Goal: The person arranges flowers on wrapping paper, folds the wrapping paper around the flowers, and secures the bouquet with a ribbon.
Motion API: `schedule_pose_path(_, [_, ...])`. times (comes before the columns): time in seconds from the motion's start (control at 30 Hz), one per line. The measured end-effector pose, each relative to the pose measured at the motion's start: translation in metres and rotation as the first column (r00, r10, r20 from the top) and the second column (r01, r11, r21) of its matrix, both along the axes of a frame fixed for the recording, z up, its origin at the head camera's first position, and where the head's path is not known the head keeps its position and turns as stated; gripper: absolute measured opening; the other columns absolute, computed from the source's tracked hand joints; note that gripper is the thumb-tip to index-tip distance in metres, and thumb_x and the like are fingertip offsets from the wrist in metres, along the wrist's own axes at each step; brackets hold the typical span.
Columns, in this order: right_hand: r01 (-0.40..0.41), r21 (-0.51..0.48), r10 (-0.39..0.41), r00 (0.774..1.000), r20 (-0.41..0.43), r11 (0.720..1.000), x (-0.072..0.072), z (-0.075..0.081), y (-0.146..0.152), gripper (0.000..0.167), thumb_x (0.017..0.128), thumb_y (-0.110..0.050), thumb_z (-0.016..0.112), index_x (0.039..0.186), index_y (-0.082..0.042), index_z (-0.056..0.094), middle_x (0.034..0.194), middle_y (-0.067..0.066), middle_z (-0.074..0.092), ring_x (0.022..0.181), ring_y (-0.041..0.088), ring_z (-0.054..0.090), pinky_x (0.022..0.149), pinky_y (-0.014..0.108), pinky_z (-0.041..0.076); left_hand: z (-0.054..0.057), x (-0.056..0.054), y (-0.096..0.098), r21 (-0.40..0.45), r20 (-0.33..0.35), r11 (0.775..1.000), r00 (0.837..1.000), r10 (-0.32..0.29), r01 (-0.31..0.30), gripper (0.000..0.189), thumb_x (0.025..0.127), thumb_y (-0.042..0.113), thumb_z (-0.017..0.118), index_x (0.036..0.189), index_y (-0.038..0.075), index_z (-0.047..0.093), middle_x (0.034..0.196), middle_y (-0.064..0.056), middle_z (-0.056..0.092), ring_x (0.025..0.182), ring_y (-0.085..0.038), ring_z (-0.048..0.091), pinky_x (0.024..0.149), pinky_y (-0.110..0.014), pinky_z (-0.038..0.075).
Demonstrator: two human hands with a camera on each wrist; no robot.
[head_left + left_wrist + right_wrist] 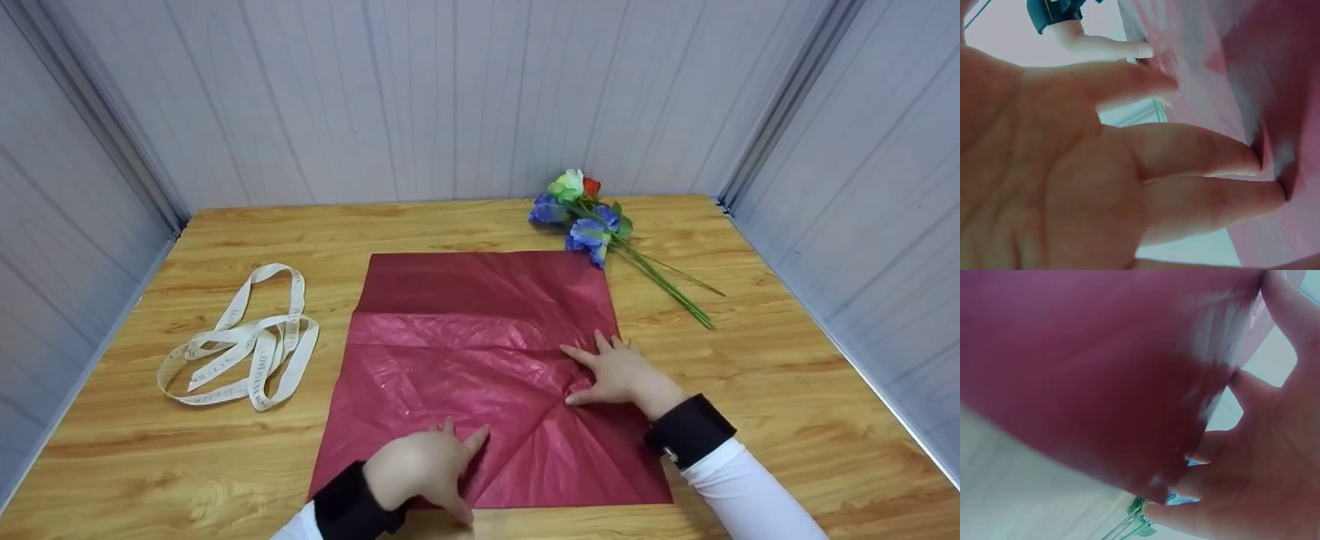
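A dark red sheet of wrapping paper (pixel 450 375) lies on the wooden table, creased across its width and wrinkled near the right hand. My left hand (pixel 426 465) touches its near edge, fingers spread; in the left wrist view the fingertips (pixel 1269 194) press into the paper. Over its right side, my right hand (pixel 619 375) rests with fingers fanned out. The right wrist view shows those fingertips (pixel 1235 377) against the red paper (pixel 1089 371). Beyond the paper's far right corner lie artificial flowers (pixel 589 232), blue, white and red, with green stems.
A loosely looped white ribbon (pixel 277 352) with printed lettering lies left of the paper. The wooden table (pixel 787 390) is bounded by grey panel walls (pixel 487 97) at the back and both sides.
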State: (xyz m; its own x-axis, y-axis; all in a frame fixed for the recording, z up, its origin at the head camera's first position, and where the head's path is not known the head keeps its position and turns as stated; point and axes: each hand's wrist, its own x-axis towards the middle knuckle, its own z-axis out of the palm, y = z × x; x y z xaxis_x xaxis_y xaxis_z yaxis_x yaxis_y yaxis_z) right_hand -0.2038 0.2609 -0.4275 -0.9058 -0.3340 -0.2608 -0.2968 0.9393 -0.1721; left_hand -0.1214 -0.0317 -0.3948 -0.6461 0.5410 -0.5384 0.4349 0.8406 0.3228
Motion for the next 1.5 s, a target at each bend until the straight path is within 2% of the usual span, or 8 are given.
schedule_pose_path(0.27, [0.011,0.001,-0.011,1.000,0.005,1.000,0.000,0.002,-0.001,0.076,0.086,-0.058,0.056,0.146,-0.017,0.036,0.144,0.040,0.024,0.129,0.063,0.023,0.101,0.073,0.018,0.002,-0.005,-0.006,0.085,-0.096,0.995,0.994,0.057,-0.049,0.098,0.070,0.042,0.080,0.146,0.002,0.034,0.132,-0.015,0.057,0.124,-0.027,0.051,0.102,-0.039,0.042])
schedule_pose_path(0.47, [0.022,-0.004,-0.022,1.000,-0.010,1.000,0.000,0.000,0.002,0.071,0.089,-0.057,0.052,0.145,-0.015,0.039,0.144,0.038,0.027,0.130,0.060,0.025,0.101,0.073,0.020,-0.002,-0.006,-0.010,0.078,-0.109,0.991,0.987,0.116,-0.108,0.101,0.065,0.039,0.085,0.144,-0.001,0.036,0.134,-0.016,0.054,0.124,-0.030,0.051,0.102,-0.046,0.042])
schedule_pose_path(0.67, [0.014,-0.004,-0.014,1.000,-0.016,1.000,0.000,-0.001,0.002,0.067,0.091,-0.056,0.050,0.144,-0.015,0.041,0.146,0.036,0.028,0.131,0.057,0.027,0.101,0.072,0.021,-0.015,-0.019,-0.017,-0.186,-0.108,0.946,0.963,0.248,-0.265,0.118,0.059,0.045,0.087,0.149,0.002,0.025,0.153,-0.027,0.019,0.136,-0.053,0.022,0.088,-0.081,0.023])
schedule_pose_path(0.77, [0.015,0.000,-0.015,1.000,-0.004,1.000,0.000,-0.001,0.003,0.067,0.092,-0.056,0.047,0.145,-0.016,0.040,0.147,0.034,0.026,0.132,0.056,0.026,0.102,0.072,0.019,-0.020,-0.026,-0.018,-0.257,-0.083,0.931,0.966,0.244,-0.258,0.124,0.057,0.045,0.088,0.151,0.003,0.019,0.154,-0.029,0.009,0.137,-0.055,0.015,0.088,-0.080,0.026])
schedule_pose_path(1.03, [0.015,0.003,-0.015,0.999,0.043,1.000,0.001,0.003,0.010,0.055,0.099,-0.046,0.037,0.146,-0.019,0.037,0.151,0.029,0.022,0.136,0.052,0.022,0.102,0.073,0.014,-0.024,-0.037,-0.020,-0.227,-0.096,0.930,0.957,0.273,-0.288,0.125,0.056,0.036,0.091,0.151,0.003,0.017,0.154,-0.031,0.007,0.136,-0.057,0.014,0.087,-0.073,0.037])
schedule_pose_path(1.23, [-0.007,-0.002,0.007,0.995,0.103,1.000,0.003,0.005,0.016,0.050,0.100,-0.029,0.044,0.147,-0.017,0.034,0.153,0.027,0.017,0.138,0.051,0.018,0.103,0.073,0.012,-0.022,-0.048,-0.027,-0.305,-0.173,0.925,0.968,0.180,-0.226,0.128,0.056,0.040,0.090,0.151,0.004,0.013,0.154,-0.030,0.008,0.137,-0.055,0.016,0.091,-0.066,0.042])
schedule_pose_path(1.33, [-0.007,-0.007,0.008,0.991,0.132,1.000,0.003,0.006,0.016,0.055,0.098,-0.030,0.049,0.148,-0.017,0.032,0.154,0.027,0.014,0.139,0.051,0.015,0.105,0.072,0.009,-0.020,-0.055,-0.037,-0.269,-0.173,0.939,0.969,0.174,-0.216,0.127,0.057,0.036,0.090,0.151,0.003,0.011,0.155,-0.029,0.006,0.138,-0.054,0.012,0.095,-0.065,0.038])
schedule_pose_path(1.5, [-0.008,-0.026,0.011,0.991,0.130,1.000,0.005,0.006,0.015,0.060,0.096,-0.039,0.051,0.148,-0.017,0.033,0.154,0.027,0.014,0.139,0.051,0.015,0.106,0.070,0.007,-0.019,-0.065,-0.063,-0.033,-0.162,0.972,0.961,0.223,-0.232,0.117,0.060,0.023,0.090,0.151,0.006,0.020,0.155,-0.028,0.009,0.140,-0.051,0.009,0.102,-0.068,0.027])
